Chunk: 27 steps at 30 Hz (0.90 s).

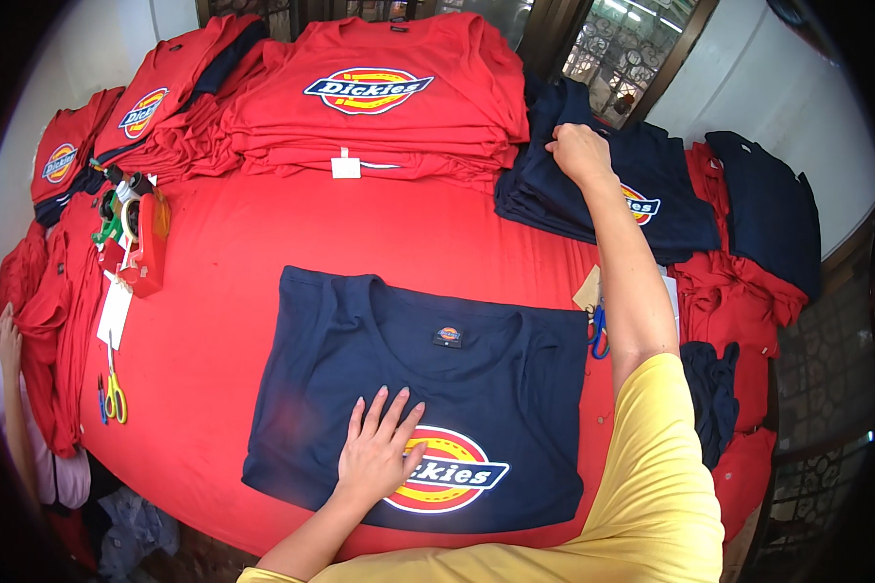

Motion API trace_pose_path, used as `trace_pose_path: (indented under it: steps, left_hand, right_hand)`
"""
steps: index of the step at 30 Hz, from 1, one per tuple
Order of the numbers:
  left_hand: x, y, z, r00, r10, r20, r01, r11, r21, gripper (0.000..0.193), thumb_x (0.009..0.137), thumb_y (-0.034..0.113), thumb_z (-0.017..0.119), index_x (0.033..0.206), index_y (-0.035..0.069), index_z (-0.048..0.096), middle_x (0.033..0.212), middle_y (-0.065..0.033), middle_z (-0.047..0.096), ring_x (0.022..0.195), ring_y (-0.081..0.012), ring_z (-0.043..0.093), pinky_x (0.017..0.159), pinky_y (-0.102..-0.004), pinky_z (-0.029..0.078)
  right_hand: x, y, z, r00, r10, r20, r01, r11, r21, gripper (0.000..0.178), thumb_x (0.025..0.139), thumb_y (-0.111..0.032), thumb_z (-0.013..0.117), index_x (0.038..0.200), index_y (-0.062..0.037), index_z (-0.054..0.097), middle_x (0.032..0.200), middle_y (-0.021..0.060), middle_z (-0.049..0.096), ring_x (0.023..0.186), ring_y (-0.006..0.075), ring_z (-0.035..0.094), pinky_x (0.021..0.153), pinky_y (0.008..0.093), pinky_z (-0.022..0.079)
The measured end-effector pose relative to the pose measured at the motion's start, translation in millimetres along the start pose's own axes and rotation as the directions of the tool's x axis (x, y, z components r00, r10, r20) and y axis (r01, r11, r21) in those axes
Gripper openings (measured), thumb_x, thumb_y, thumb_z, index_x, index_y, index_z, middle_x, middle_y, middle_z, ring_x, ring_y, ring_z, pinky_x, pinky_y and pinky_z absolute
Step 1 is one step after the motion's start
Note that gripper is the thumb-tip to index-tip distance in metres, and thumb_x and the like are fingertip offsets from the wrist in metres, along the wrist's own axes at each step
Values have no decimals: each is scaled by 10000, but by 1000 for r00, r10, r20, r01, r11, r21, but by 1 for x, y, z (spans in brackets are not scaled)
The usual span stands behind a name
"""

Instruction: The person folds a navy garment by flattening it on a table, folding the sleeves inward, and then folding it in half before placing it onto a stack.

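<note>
A folded navy T-shirt with a round red and yellow chest emblem lies flat on the red-covered table in front of me. My left hand rests palm down on it, fingers spread, beside the emblem. My right hand reaches far across to a stack of folded navy T-shirts at the back right and grips the top layer at its near left corner.
Stacks of red T-shirts fill the back and left. A red tape dispenser and yellow-handled scissors lie at the left. Blue-handled scissors sit by my right forearm. More red and navy shirts pile at the right edge. Another person's hand shows at far left.
</note>
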State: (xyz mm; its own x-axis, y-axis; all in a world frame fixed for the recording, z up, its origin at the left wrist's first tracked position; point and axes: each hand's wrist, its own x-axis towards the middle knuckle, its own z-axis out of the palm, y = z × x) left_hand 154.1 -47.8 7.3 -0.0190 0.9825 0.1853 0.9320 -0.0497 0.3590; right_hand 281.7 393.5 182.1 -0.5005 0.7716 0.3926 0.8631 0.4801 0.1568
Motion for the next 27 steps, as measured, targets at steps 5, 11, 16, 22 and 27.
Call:
trace_pose_path:
  steps: [5, 11, 16, 22, 27]
  left_hand:
    - [1, 0, 0, 1000, 1, -11, -2, 1000, -12, 511, 833, 358, 630, 1292, 143, 560, 1407, -107, 453, 1337, -334, 360, 1101, -523, 234]
    - [1, 0, 0, 1000, 0, 1, 0, 1000, -13, 513, 834, 360, 631, 1294, 144, 559, 1410, -108, 449, 1341, -333, 353, 1101, -524, 234]
    - [1, 0, 0, 1000, -2, 3, 2, 1000, -15, 513, 834, 360, 632, 1293, 145, 559, 1412, -108, 446, 1344, -333, 349, 1100, -525, 234]
    - [0, -1, 0, 1000, -4, 1, 4, 1000, -20, 510, 836, 361, 630, 1293, 145, 558, 1413, -107, 446, 1343, -331, 351, 1098, -525, 237]
    - [-1, 0, -1, 1000, -1, -3, 1, 1000, -21, 508, 837, 362, 628, 1292, 145, 558, 1411, -104, 448, 1342, -328, 354, 1096, -524, 243]
  right_hand:
    - [3, 1, 7, 998, -52, -37, 51, 998, -27, 193, 822, -220, 657, 864, -41, 717, 930, 157, 693, 897, 325, 673, 777, 421, 535]
    - [4, 3, 14, 995, -59, -87, 53, 996, -66, 194, 831, -237, 649, 852, -49, 695, 897, 153, 687, 871, 339, 670, 751, 436, 529]
    - [3, 2, 13, 996, -12, -93, 7, 999, -51, 209, 839, -242, 646, 853, -40, 694, 891, 165, 689, 871, 341, 671, 752, 440, 530]
    - [2, -6, 10, 999, 36, -38, -38, 998, -49, 201, 823, -233, 662, 894, -52, 711, 936, 152, 696, 897, 321, 676, 775, 414, 539]
    - [1, 0, 13, 996, 74, -58, -77, 995, -55, 193, 834, -239, 648, 885, -64, 709, 911, 147, 699, 889, 319, 677, 769, 422, 536]
